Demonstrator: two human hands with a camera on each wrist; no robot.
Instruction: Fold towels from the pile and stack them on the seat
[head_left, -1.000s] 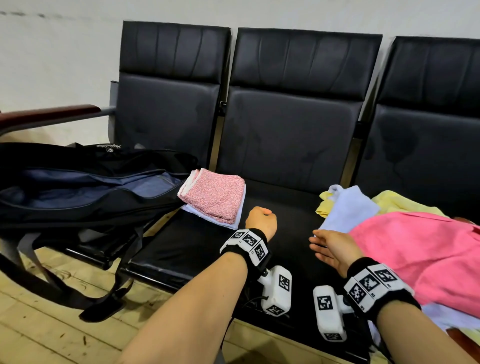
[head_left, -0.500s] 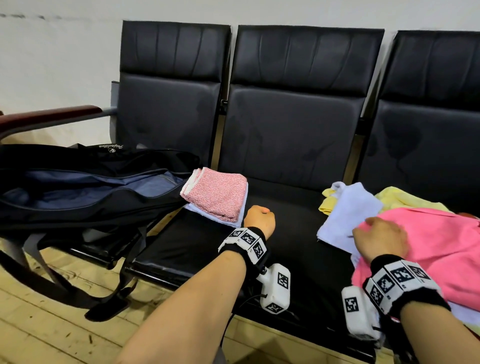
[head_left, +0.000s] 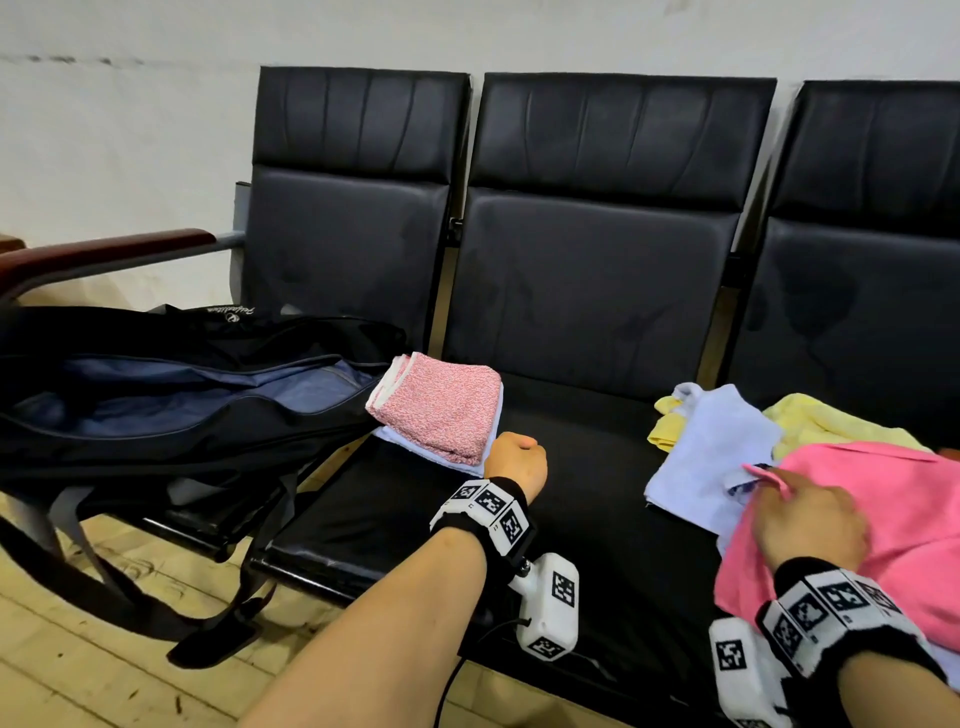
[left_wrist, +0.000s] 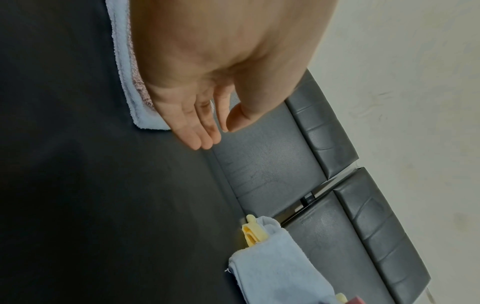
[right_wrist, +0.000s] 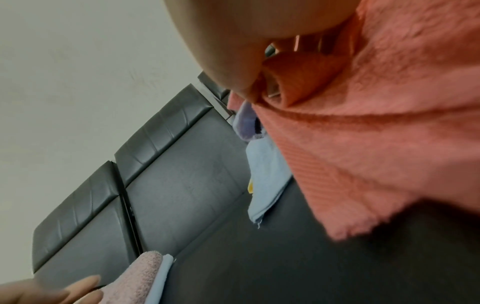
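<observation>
— Pinching what?
— My right hand (head_left: 808, 519) pinches the pink towel's (head_left: 883, 525) corner on the pile at the bench's (head_left: 395, 519) right end.
— Your left hand (head_left: 517, 462)?
— Loosely spread, holding nothing, beside the folded stack (head_left: 441, 410) near the middle seat's left edge.

An open black bag (head_left: 171, 395) lay on the leftmost chair, its strap (head_left: 104, 597) trailing onto the wooden floor (head_left: 78, 675).
</observation>
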